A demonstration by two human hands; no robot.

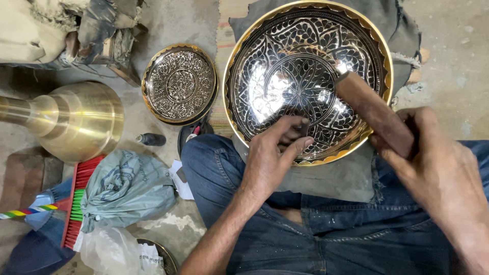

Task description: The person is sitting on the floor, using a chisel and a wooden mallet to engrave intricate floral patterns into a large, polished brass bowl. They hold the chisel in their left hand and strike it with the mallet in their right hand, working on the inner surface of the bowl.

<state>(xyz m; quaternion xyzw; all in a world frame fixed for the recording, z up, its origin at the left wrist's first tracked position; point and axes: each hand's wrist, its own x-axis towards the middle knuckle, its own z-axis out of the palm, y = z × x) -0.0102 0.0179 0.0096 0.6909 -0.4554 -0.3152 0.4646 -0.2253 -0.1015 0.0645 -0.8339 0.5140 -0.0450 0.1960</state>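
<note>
Engraving step in hand on brass bowl [305,76].
Left hand [270,158] pinches small tool; right hand [433,163] grips wooden mallet [374,112]; next strike needs steadiness.

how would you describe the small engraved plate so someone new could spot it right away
Start at the big engraved brass bowl on the person's lap, where the left hand rests. Look just to its left on the concrete floor: the small engraved plate lies there. It is flat, far smaller than the bowl, and patterned, unlike the plain brass vessel nearby.
</note>
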